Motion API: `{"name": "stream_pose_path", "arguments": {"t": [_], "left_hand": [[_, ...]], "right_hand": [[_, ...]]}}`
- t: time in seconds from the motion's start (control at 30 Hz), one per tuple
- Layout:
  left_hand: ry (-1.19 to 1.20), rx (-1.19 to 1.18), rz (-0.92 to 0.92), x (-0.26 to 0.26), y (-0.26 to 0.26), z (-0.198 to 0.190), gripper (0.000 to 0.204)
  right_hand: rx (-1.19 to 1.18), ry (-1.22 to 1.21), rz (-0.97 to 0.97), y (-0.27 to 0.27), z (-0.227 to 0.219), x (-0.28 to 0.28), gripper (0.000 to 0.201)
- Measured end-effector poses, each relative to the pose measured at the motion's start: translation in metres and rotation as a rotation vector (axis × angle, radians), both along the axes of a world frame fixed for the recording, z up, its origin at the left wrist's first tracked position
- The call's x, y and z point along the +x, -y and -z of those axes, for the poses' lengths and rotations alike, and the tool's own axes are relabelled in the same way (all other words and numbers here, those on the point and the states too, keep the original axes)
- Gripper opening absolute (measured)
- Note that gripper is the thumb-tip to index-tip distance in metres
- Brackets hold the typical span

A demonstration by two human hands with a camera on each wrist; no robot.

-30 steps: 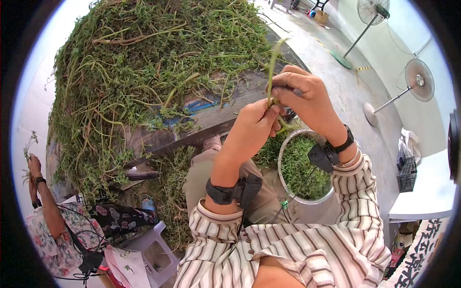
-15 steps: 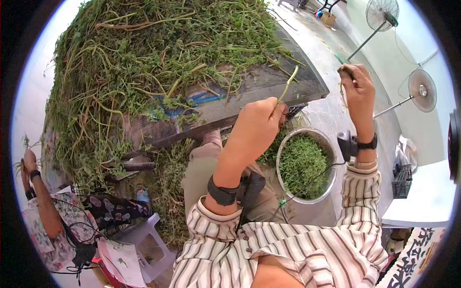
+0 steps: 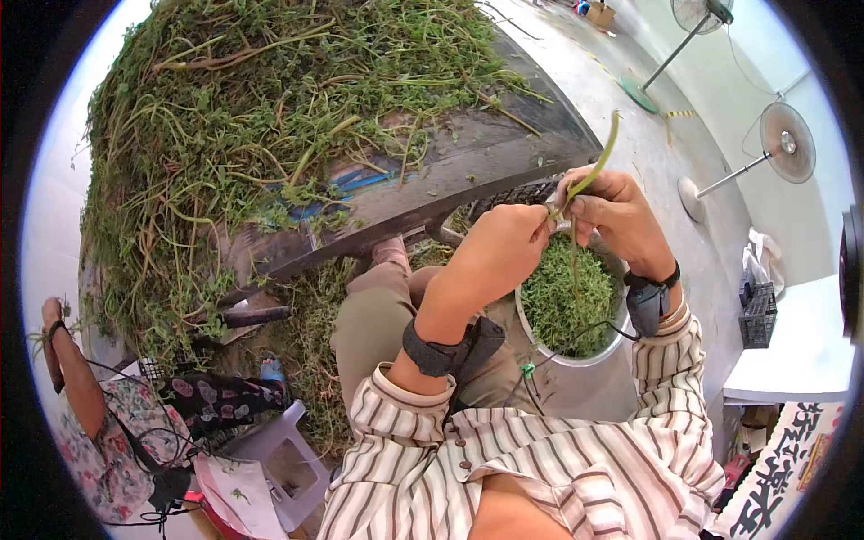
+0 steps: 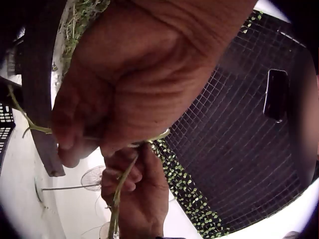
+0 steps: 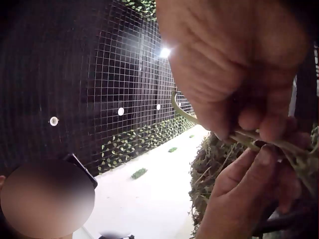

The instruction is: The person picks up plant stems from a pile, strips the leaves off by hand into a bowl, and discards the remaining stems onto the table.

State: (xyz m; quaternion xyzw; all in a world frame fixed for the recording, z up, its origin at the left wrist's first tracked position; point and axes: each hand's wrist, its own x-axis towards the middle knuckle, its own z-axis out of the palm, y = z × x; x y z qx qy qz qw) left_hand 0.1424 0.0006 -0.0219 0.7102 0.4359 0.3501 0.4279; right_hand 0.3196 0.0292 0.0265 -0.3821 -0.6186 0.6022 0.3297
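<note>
A long green plant stem [image 3: 601, 162] rises curved from between my two hands, which meet just above a round basin [image 3: 576, 362]. My left hand [image 3: 499, 252] pinches the stem's lower part between thumb and fingers. Close against it, my right hand [image 3: 625, 220] grips the stem with bent fingers. In the left wrist view a pale stem [image 4: 119, 191] hangs down past the right hand [image 4: 142, 204]. In the right wrist view the stem [image 5: 183, 112] sticks out beyond the right hand's fingers. Chopped-looking greens [image 3: 567, 301] fill the basin.
A big heap of leafy stems [image 3: 270, 117] covers the dark table [image 3: 486, 162]. More stems lie on the floor [image 3: 315, 387]. At left another person's hand [image 3: 54, 315] holds greens beside a plastic stool [image 3: 306, 450]. Standing fans [image 3: 787, 142] are at right.
My right hand swung out right, away from the left, then came back to it at the stem. Both hands now sit lower and farther right than a second ago.
</note>
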Motion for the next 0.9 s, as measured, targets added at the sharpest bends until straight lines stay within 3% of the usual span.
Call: {"name": "stream_pose_path", "arguments": {"t": [0.07, 0.13, 0.2, 0.27, 0.33, 0.5, 0.53, 0.6, 0.67, 0.73, 0.9], "left_hand": [[-0.020, -0.043, 0.042, 0.002, 0.001, 0.002, 0.020], [0.124, 0.159, -0.065, 0.002, 0.002, 0.001, 0.026], [0.134, 0.159, -0.141, -0.007, 0.000, -0.005, 0.029], [0.149, 0.158, -0.220, -0.021, 0.002, -0.017, 0.033], [0.395, 0.094, -0.501, -0.037, 0.005, -0.032, 0.025], [0.621, 0.191, -0.689, -0.064, 0.011, -0.042, 0.022], [0.726, 0.227, -0.750, -0.069, 0.011, -0.043, 0.021], [0.806, 0.276, -0.789, -0.080, 0.010, -0.039, 0.023], [0.892, 0.325, -0.830, -0.089, 0.010, -0.037, 0.024], [1.066, 0.396, -0.855, -0.095, 0.012, -0.039, 0.026], [1.320, 0.358, -0.857, -0.108, 0.020, -0.041, 0.027]], "right_hand": [[-0.042, -0.018, 0.002, 0.005, 0.003, 0.007, 0.016], [0.044, 0.109, 0.131, 0.012, 0.005, 0.017, 0.014], [0.028, 0.149, 0.190, 0.015, 0.021, 0.037, 0.015], [0.012, 0.195, 0.247, 0.020, 0.054, 0.060, 0.015], [-0.141, 0.285, 0.290, 0.024, 0.107, 0.081, 0.017], [-0.135, 0.360, 0.394, -0.007, 0.182, 0.108, 0.020], [-0.066, 0.404, 0.457, -0.023, 0.183, 0.110, 0.021], [-0.038, 0.187, 0.524, -0.059, 0.175, 0.117, 0.027], [0.076, 0.136, 0.549, -0.076, 0.167, 0.118, 0.029], [0.135, 0.362, 0.563, -0.090, 0.171, 0.126, 0.033], [-0.143, 0.362, 0.413, -0.068, 0.171, 0.125, 0.023]]}}
